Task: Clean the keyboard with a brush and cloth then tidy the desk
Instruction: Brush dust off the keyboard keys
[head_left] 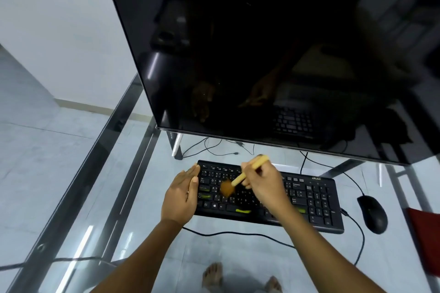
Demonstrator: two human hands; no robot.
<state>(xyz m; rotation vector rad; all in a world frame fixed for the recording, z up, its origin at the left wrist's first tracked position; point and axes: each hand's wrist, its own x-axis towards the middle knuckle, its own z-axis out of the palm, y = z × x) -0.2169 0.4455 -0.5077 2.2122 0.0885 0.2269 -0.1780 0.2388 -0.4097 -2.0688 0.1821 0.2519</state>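
A black keyboard lies on the glass desk in front of a dark monitor. My right hand is closed around a brush with a pale wooden handle; its brown bristles, blurred, touch the keys on the keyboard's left half. My left hand rests against the keyboard's left edge, fingers straight and flat, holding nothing. A red cloth lies at the desk's right edge, partly cut off by the frame.
A large black monitor stands just behind the keyboard on slanted legs. A black mouse sits right of the keyboard, its cable looping forward. Cables trail behind the monitor. Bare feet show through the glass below.
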